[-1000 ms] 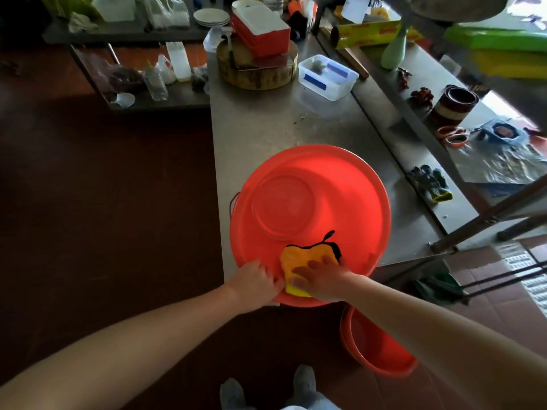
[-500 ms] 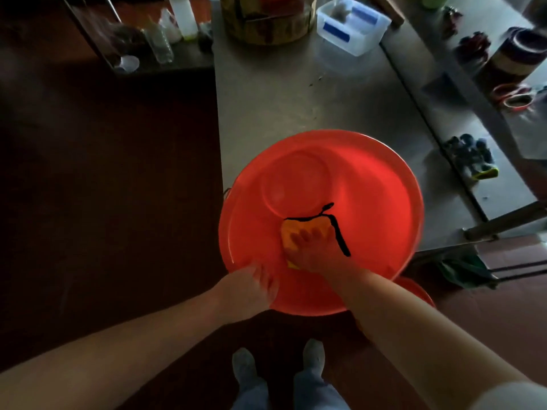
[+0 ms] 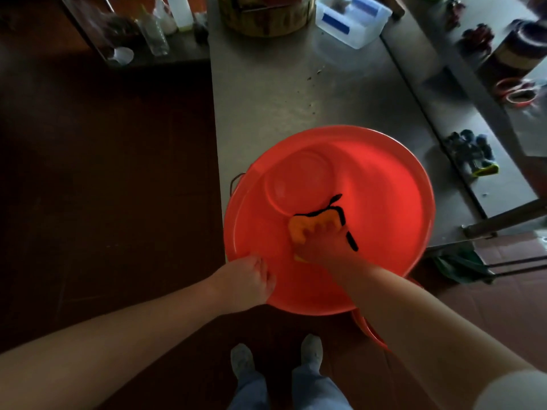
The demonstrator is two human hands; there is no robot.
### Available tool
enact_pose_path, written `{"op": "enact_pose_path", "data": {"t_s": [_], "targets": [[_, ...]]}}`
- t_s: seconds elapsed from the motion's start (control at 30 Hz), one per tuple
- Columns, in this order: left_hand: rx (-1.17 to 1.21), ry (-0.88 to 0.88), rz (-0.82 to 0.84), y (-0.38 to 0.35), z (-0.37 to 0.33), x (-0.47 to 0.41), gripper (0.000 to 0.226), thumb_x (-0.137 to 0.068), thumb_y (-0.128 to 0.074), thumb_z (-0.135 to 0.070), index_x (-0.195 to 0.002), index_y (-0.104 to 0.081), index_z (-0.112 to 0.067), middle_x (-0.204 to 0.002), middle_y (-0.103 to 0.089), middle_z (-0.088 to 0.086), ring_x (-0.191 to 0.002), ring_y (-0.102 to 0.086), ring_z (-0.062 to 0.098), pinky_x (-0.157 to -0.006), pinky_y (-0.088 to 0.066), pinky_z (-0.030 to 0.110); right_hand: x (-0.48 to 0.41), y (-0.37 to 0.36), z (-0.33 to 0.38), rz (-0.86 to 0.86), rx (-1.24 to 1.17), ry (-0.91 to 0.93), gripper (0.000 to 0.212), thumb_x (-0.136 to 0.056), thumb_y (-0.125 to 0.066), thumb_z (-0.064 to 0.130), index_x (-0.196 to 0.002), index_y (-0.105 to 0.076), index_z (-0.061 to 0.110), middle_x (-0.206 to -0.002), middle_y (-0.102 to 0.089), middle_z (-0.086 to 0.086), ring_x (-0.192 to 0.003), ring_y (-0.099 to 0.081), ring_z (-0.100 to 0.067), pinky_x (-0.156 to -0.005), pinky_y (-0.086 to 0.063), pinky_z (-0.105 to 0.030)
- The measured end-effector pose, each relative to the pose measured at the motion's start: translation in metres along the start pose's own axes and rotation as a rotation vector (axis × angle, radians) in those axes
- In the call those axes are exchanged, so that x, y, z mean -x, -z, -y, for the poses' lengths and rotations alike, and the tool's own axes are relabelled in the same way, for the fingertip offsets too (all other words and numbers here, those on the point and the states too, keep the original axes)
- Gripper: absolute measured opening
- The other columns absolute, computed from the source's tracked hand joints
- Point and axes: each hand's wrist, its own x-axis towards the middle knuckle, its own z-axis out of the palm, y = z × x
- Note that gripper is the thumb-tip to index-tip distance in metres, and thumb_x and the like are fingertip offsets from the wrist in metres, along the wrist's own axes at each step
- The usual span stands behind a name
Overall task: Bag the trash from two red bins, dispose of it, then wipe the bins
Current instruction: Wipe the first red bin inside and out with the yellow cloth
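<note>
Dark brown floor point(image 3: 103, 173) fills left; low shelf point(image 3: 183, 51) with bottles point(image 3: 154, 34) top left, blurred. Left hand point(image 3: 245, 284) curled over near rim of red bin point(image 3: 384, 187), clamped on it. Red bin sits on steel surface point(image 3: 266, 99), overhanging near edge. Inside, right hand point(image 3: 322, 244) presses yellow cloth point(image 3: 299, 229) against wall, fingers spread, seemingly flat. Second red bin point(image 3: 367, 329) on floor beneath right forearm. Dark gloves point(image 3: 473, 156) far right.
</note>
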Motion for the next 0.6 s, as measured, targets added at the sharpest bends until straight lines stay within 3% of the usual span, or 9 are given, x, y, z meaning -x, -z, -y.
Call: {"op": "enact_pose_path", "data": {"t_s": [0.07,0.2,0.33,0.47,0.53,0.6], "targets": [[0.004,0.005,-0.011,0.001,-0.002,-0.004,0.036,-0.096,-0.053,-0.036,-0.11,-0.068,-0.006,-0.087,-0.073,0.015,-0.077,-0.07,0.029,-0.078,-0.056,0.039,0.0,-0.002,0.024,0.157,-0.146,0.021,0.076,-0.086,-0.031,0.071,-0.153,-0.032,0.037,-0.162,-0.024,-0.008,-0.149,-0.016,-0.039,-0.115,-0.008,-0.066],[0.097,0.074,-0.014,0.005,-0.004,-0.001,0.044,-0.088,-0.057,-0.048,-0.125,-0.067,-0.027,-0.088,-0.075,0.007,-0.076,-0.07,0.022,-0.076,-0.056,0.031,-0.001,-0.007,0.055,0.192,-0.194,0.084,0.076,-0.09,-0.032,0.073,-0.157,-0.017,0.04,-0.165,-0.021,-0.005,-0.151,-0.019,-0.036,-0.115,-0.012,-0.07],[0.246,0.182,0.145,0.005,-0.017,-0.002,0.054,-0.1,-0.046,-0.041,-0.148,-0.04,-0.018,-0.121,-0.062,0.02,-0.101,-0.062,0.035,-0.098,-0.044,0.045,0.003,-0.004,0.037,0.172,0.069,0.103,0.074,-0.091,-0.029,0.076,-0.156,-0.022,0.041,-0.164,-0.023,-0.003,-0.151,-0.018,-0.035,-0.115,-0.01,-0.07],[0.251,0.289,0.154,0.004,-0.022,0.003,0.049,-0.101,-0.045,-0.04,-0.144,-0.042,-0.016,-0.125,-0.059,0.022,-0.108,-0.06,0.038,-0.106,-0.036,0.053,0.008,0.015,0.007,-0.007,0.355,0.097,0.061,-0.095,-0.037,0.062,-0.146,-0.047,0.031,-0.151,-0.044,-0.009,-0.147,-0.023,-0.037,-0.115,-0.004,-0.072],[0.255,0.319,0.171,0.007,-0.021,0.0,0.055,-0.1,-0.045,-0.05,-0.146,-0.041,-0.019,-0.124,-0.058,0.022,-0.111,-0.059,0.039,-0.112,-0.023,0.067,0.01,0.034,-0.01,-0.017,0.516,0.039,0.062,-0.095,-0.037,0.06,-0.146,-0.049,0.027,-0.155,-0.04,-0.01,-0.15,-0.018,-0.037,-0.117,0.003,-0.071],[0.272,0.341,0.205,0.009,-0.017,-0.005,0.064,-0.097,-0.045,-0.06,-0.147,-0.041,-0.021,-0.126,-0.057,0.021,-0.115,-0.057,0.04,-0.112,-0.017,0.071,0.011,0.049,-0.021,0.016,0.635,-0.006,0.07,-0.094,-0.035,0.066,-0.152,-0.042,0.027,-0.163,-0.029,-0.011,-0.154,-0.009,-0.036,-0.116,0.009,-0.069]]}}
